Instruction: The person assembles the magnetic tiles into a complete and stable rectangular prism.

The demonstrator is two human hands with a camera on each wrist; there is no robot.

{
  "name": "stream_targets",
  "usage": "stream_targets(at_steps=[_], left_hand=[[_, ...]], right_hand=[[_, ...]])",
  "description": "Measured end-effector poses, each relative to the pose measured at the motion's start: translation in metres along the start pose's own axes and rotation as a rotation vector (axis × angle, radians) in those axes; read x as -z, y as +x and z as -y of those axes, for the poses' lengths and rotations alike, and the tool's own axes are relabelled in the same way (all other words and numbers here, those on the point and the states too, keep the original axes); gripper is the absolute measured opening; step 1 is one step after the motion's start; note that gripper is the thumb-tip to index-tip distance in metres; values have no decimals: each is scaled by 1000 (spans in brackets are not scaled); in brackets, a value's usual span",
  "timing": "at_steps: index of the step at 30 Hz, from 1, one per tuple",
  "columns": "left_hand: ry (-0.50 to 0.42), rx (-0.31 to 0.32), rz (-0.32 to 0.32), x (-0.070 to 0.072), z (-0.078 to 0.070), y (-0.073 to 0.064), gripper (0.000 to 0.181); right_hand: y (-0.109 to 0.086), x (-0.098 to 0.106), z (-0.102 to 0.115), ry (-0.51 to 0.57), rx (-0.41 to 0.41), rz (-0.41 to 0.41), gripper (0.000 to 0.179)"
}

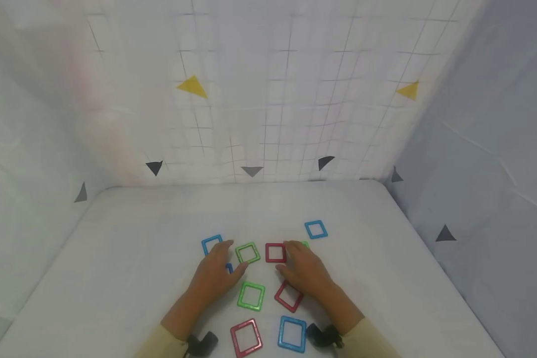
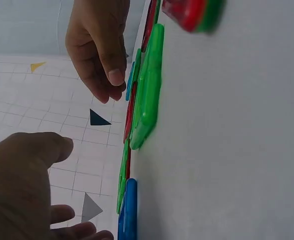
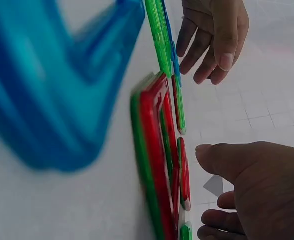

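Nothing is grasped by the relaxed left hand or right hand, though whether the upper red square is touched by the latter cannot be told. It is best pinched lightly by its outer edges, so that the upper green square to its left is not nudged; two blue pieces are partly covered by the left hand, which stands in their way.

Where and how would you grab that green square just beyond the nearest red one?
Probably pinch the green square by its left and right outer edges, coming from above with the nearer left hand. It lies flat, and bare table flanks both edges, leaving gripping room.
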State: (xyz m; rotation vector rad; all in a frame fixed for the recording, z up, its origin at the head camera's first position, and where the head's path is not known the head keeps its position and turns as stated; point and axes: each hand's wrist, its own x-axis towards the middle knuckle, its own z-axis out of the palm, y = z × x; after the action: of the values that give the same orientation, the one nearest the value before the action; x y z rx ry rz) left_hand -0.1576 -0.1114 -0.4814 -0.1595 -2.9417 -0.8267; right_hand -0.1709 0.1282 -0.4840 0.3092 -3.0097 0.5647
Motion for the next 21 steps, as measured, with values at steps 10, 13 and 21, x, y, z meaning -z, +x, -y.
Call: stream_targets(at_steps=[10,13,21], left_hand=[[-25,30,15,-11,0,11,63],[-10,41,31,-15,-2,14,64],[-34,64,55,-16,-11,17,70]], right_hand=[[6,-9,2,52,-18,22,74],[6,-11,1,30,-8,11,74],[6,-11,3,63,36,-10,72]])
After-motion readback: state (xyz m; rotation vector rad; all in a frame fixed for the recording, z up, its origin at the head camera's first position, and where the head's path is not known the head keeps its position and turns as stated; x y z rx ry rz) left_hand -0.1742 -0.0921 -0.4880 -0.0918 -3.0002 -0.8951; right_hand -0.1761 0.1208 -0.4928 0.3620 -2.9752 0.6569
